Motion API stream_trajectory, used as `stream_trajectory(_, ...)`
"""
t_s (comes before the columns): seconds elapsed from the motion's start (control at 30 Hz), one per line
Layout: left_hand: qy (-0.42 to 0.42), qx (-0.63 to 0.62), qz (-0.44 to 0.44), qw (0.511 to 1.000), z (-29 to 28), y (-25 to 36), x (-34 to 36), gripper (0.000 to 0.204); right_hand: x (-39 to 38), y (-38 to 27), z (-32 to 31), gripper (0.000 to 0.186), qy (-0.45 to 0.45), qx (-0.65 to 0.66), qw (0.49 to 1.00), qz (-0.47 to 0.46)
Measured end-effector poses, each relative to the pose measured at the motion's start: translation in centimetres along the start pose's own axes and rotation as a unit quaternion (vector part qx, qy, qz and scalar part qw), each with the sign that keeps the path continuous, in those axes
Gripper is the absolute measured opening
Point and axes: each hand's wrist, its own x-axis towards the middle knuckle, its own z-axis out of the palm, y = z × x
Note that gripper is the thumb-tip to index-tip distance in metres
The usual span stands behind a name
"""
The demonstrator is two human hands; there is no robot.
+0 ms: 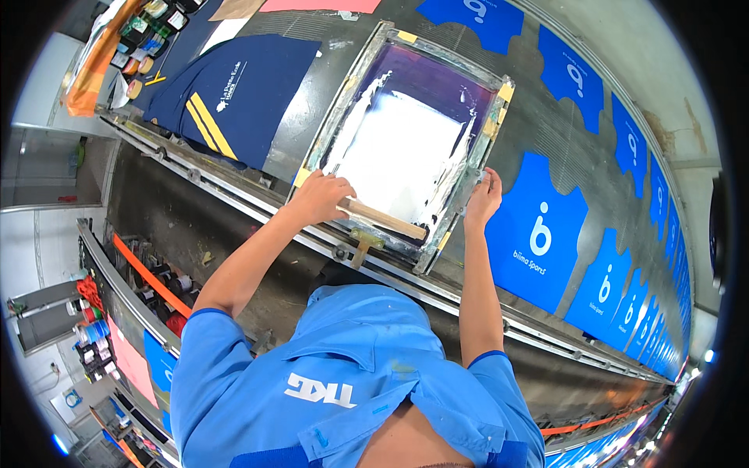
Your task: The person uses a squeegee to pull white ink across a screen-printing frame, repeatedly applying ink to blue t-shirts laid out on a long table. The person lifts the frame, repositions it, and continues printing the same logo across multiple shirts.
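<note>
A screen printing frame (324,139) lies on the long table in front of me, its edges patched with yellowish tape. White ink (406,148) covers much of its mesh, with a dark purple band at the far end. A wooden-handled squeegee (388,219) lies across the near end of the frame. My left hand (318,198) is closed around the squeegee's left end, beside the frame's near left corner. At the frame's right edge my right hand (484,201) is closed, its fingertips gripping the rim near a small metal bracket. The undersides of both grips are hidden.
Blue cut fabric panels (538,234) with white prints run along the table to the right. A navy panel (234,101) with yellow stripes lies left of the frame. Metal rails (226,186) edge the table. Ink containers (140,47) stand at the far left.
</note>
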Motion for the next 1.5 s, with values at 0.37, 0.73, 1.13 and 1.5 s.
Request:
stream_trajectory(0.37,0.104,-0.053,0.001,0.993,-1.4,0.5,2.7,0.028,0.5,0.7,-1.1,0.023,0.015,-0.155,0.987,-0.043)
stream_trajectory(0.73,-0.067,0.004,-0.015,0.998,-10.1,-6.2,27.6,0.055,7.5,-14.4,1.6,0.041,-0.119,-0.432,0.824,-0.347)
stream_trajectory(1.13,-0.05,0.018,0.011,0.999,-8.0,-6.5,28.1,0.057,12.0,-12.4,6.9,0.056,-0.295,-0.542,0.774,-0.143)
stream_trajectory(1.5,0.007,-0.005,0.015,1.0,0.7,-2.7,9.0,0.015,-5.8,-5.3,1.9,0.024,-0.286,-0.461,0.811,-0.22)
